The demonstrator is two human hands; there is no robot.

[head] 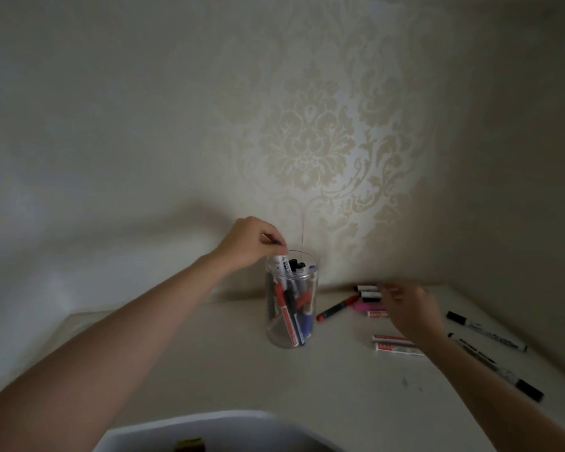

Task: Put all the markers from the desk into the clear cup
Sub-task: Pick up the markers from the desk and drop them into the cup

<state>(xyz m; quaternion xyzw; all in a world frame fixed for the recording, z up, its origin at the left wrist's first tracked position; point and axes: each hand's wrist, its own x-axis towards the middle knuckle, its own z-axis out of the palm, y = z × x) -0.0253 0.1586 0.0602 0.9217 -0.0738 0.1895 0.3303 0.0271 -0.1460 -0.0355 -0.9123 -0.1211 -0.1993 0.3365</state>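
Markers lie between cup and desk's right edge.

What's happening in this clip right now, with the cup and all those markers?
A person is clearing markers off a desk into a clear cup. The left hand is over the cup's rim, its fingers on a white marker standing in the already well-filled cup. The right hand, blurred, reaches into the cluster of markers by the wall. Several more lie loose on the desk, including a red-and-black one and two black-capped ones at right.
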